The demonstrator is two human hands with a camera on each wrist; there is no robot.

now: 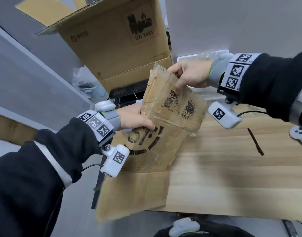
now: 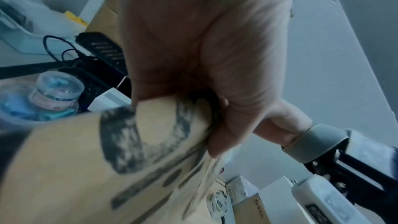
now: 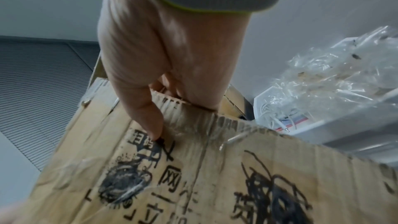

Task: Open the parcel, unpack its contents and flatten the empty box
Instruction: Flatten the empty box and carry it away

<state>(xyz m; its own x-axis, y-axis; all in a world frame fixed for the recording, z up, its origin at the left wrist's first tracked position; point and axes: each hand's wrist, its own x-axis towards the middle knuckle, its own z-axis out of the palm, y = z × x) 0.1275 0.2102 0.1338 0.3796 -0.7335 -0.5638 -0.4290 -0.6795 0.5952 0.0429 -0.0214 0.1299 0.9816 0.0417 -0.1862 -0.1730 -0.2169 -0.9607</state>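
The brown parcel box (image 1: 157, 134) is collapsed nearly flat, with black print and old tape on it, and hangs in the air over the left end of the wooden table (image 1: 232, 177). My left hand (image 1: 138, 118) grips its left edge, thumb on the printed face; in the left wrist view the cardboard (image 2: 107, 168) runs under that hand (image 2: 204, 74). My right hand (image 1: 188, 74) pinches the top flap, thumb pressed on the print (image 3: 155, 125), fingers behind the flap (image 3: 215, 176).
A large open PICO carton (image 1: 116, 45) stands behind. A white tray with plastic bags (image 1: 210, 55) sits at the back right, a water bottle (image 2: 53, 91) and black power strip (image 1: 128, 90) at left. A dark stick (image 1: 255, 141) and white controller (image 1: 299, 134) lie on the table.
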